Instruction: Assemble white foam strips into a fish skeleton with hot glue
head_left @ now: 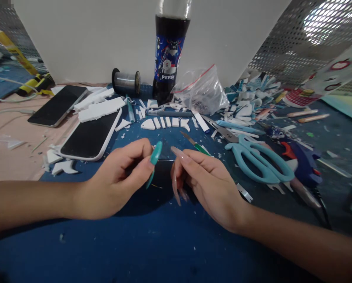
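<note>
White fish pieces (pixel 167 122) lie in a row on the blue tabletop (pixel 134 247), just beyond the two hands: a head, narrow slices and a forked tail, with small gaps between them. The left hand (pixel 114 184) curls with thumb and forefinger brought together; the right hand (pixel 208 177) does much the same, its other fingers bent under. Whether either set of fingers pinches something fine, I cannot tell.

The likeliest trouble is a knuckle or fingertip catching the row. The slices look thin and light, so a small brush could turn them or spoil their order. The knife (pixel 201 149) with the green handle lies near the right hand, its blade slanting towards the tail; reaching forward carelessly could nick a finger or push the blade into that piece. Pale scraps (pixel 243 110) heap up to the right, and a slice knocked among them could pass for waste. Behind the row stands the tall bottle (pixel 170 51); a bump might tip it onto the pieces. Anything tiny dropped between the hands would be hard to find among the crumbs.
</note>
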A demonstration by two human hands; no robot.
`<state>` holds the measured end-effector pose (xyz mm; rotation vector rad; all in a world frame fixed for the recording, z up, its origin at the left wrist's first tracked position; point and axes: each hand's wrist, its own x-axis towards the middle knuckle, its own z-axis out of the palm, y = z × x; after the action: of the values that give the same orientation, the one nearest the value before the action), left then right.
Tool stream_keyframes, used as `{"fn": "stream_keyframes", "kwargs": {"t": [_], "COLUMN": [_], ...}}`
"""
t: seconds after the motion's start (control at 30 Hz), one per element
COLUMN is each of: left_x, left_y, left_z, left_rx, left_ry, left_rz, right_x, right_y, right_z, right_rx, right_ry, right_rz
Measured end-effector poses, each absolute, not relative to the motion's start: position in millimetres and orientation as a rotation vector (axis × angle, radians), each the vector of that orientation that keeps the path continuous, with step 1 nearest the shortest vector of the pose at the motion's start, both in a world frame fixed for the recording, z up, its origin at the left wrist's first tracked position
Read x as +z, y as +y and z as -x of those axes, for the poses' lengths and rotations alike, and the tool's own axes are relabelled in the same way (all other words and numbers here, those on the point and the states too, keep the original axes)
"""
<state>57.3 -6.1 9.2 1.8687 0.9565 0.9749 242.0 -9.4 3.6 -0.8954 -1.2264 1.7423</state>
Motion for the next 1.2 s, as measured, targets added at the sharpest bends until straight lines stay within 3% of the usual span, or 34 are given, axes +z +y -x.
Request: {"fn": "stream_keyframes", "kwargs": {"t": [0.13,0.4,0.7,1.07,1.2], "left_x": [4,11,8,7,9], "left_y": [-7,-4,16,23,22], "left_z": [-56,-59,-51,-56,-55], "left_rx": [1.120,0.859,0.735,0.117,0.060], "left_ry": [0.965,1.033,0.958,1.056,0.988], "left_rz": [-1.829,-2.136,-3.405,-3.266,-3.292], "right_x": [4,8,1,1,1], "right_y": [-10,-11,-9,-11,-10], "right_z": [-245,-244,-244,-246,-246], "right_rx": [1.783,1.855,1.723,1.688,1.682], "right_ry": [-1.233,-1.311,-1.223,-1.276,-1.285], "right_rz": [0.889,0.895,0.835,0.787,0.784]}}
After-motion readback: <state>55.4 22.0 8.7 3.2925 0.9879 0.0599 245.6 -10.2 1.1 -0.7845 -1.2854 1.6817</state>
